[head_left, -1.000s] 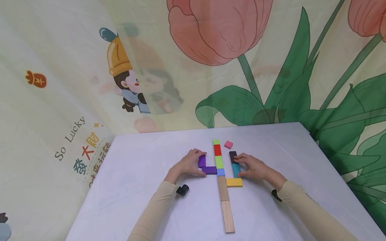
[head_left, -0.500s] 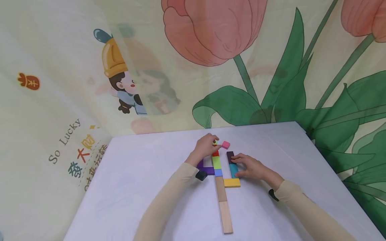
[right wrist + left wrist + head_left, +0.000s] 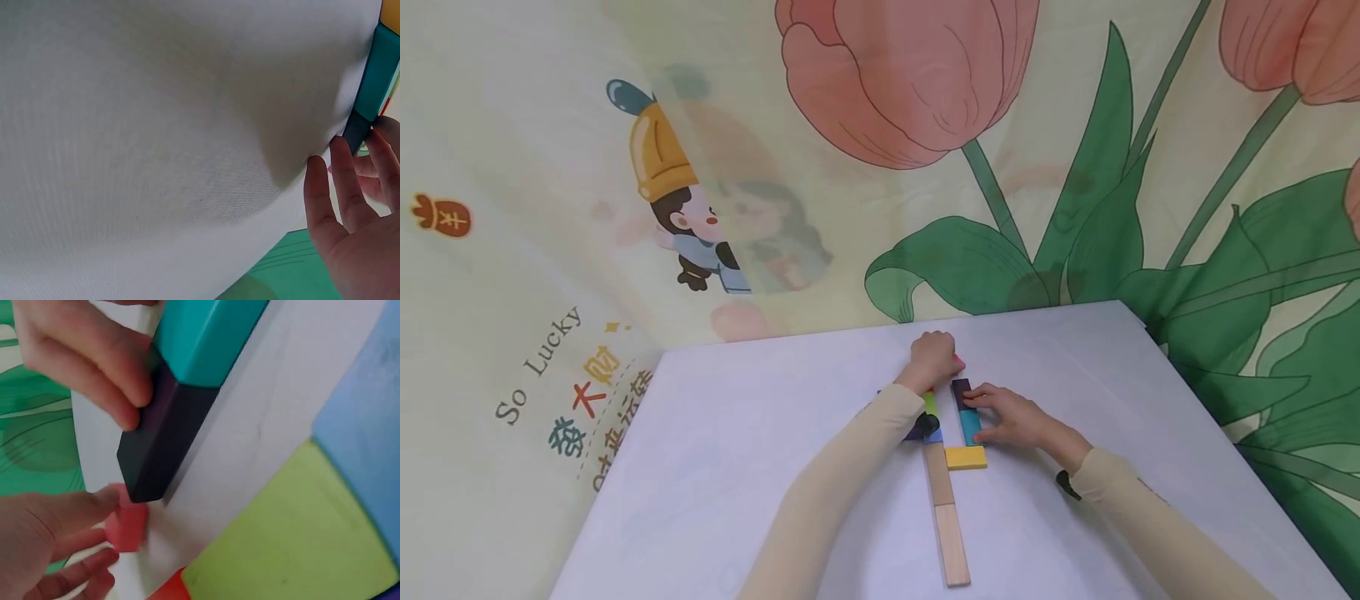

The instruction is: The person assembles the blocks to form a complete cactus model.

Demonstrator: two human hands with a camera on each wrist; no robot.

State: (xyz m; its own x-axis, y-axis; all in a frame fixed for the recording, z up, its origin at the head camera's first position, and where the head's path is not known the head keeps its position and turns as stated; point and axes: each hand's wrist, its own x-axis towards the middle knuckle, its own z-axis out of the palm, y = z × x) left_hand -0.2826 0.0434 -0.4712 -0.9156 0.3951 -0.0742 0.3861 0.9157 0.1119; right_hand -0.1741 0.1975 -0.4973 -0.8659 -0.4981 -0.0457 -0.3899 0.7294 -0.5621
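Note:
My left hand (image 3: 932, 357) reaches to the far end of the block row and pinches a small pink block (image 3: 128, 528) between thumb and fingers; the head view shows only a sliver of it. My right hand (image 3: 1015, 417) rests beside a dark block (image 3: 960, 396) and a teal block (image 3: 971, 427) set end to end. Its fingertips touch the dark one and its thumb lies by the teal one. Under the left wrist run a lime-green block (image 3: 294, 537), a light blue block (image 3: 369, 394) and a red block (image 3: 169, 589), partly hidden in the head view.
A yellow block (image 3: 966, 457) lies crosswise below the teal one, against two wooden blocks (image 3: 937, 473) that extend the row towards me. Purple blocks (image 3: 913, 435) sit left of the row, mostly covered by my left arm. A printed curtain hangs behind the white table (image 3: 737, 467).
My left hand has left the purple blocks, moved up and right over the row, and taken hold of the pink block. The right hand has stayed by the dark and teal blocks.

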